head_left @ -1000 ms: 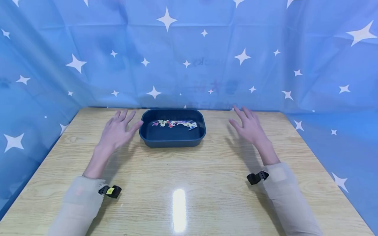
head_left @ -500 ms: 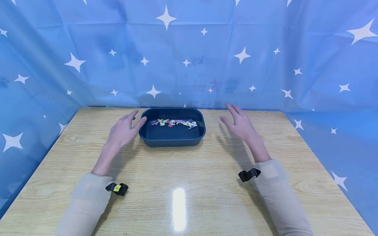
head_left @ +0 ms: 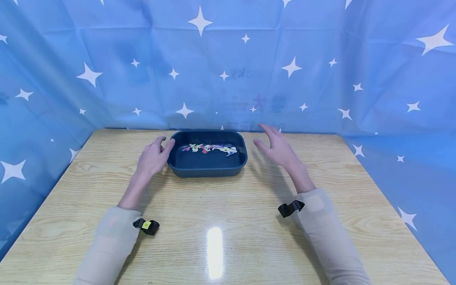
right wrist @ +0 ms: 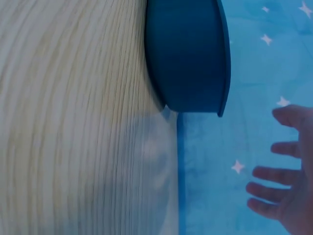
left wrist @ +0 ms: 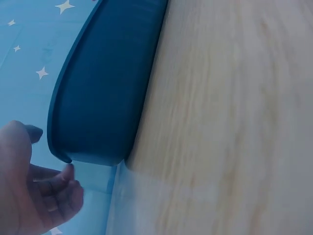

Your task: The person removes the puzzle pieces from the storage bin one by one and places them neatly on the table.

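Observation:
A dark blue rectangular bin (head_left: 204, 173) stands at the back of the table. In it lies a strip of small flat colourful pieces (head_left: 228, 150), white, red and purple; their kind is too small to tell. My left hand (head_left: 151, 158) is at the bin's left end, thumb beside the rim. In the left wrist view that hand (left wrist: 29, 186) has loosely bent fingers near the bin's corner (left wrist: 98, 98); whether they touch it I cannot tell. My right hand (head_left: 279, 150) hovers apart from the bin's right end, fingers spread and holding nothing, as the right wrist view also shows.
The wood-grain table (head_left: 192, 221) reaches back to a blue curtain (head_left: 228, 51) with white stars, which also hangs along both sides. A small black camera (head_left: 151, 227) is strapped to the left wrist, another camera (head_left: 286, 209) to the right.
Both hands have moved inward toward the bin, the left to its left end and the right closer to its right end. The left fingers have bent more. The bin stays in place.

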The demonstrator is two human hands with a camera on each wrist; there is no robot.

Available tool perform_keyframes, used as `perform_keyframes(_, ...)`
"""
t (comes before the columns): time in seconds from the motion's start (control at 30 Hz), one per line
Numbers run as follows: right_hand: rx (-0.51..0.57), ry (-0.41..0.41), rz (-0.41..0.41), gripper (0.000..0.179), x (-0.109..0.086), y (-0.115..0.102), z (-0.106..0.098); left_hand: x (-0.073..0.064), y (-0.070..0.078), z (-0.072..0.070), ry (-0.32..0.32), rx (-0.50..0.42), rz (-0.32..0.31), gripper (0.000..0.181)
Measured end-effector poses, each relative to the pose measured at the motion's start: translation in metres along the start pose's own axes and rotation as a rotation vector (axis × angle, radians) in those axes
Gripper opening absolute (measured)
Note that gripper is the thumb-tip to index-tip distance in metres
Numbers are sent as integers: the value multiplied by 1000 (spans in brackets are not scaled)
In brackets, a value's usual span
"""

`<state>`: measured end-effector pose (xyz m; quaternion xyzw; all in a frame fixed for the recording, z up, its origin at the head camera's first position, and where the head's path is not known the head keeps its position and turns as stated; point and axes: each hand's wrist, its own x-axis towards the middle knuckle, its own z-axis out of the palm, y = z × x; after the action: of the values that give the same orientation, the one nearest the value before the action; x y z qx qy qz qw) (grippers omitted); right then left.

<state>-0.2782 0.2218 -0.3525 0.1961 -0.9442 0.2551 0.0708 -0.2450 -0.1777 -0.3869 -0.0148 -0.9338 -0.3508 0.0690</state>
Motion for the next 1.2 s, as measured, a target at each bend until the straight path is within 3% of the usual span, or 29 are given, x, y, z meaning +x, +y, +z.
perform_keyframes(0.2,35,-30,4,69,7,-11,6,2,0,8,73,-85,35,53)
perform_keyframes(0.4,84,-15,-39,62,14,-20,14,3,-2,12,131,-103,89,34)
perform_keyframes(0.6,168,11,-94,53,22,-27,22,-2,0,13,118,-125,126,33)
perform_keyframes(0.87,249,-21,-110,36,31,-42,34,-9,5,16,83,-139,117,35)
perform_keyframes(1.2,202,-173,-73,31,45,-54,59,-12,9,19,76,-125,130,33)
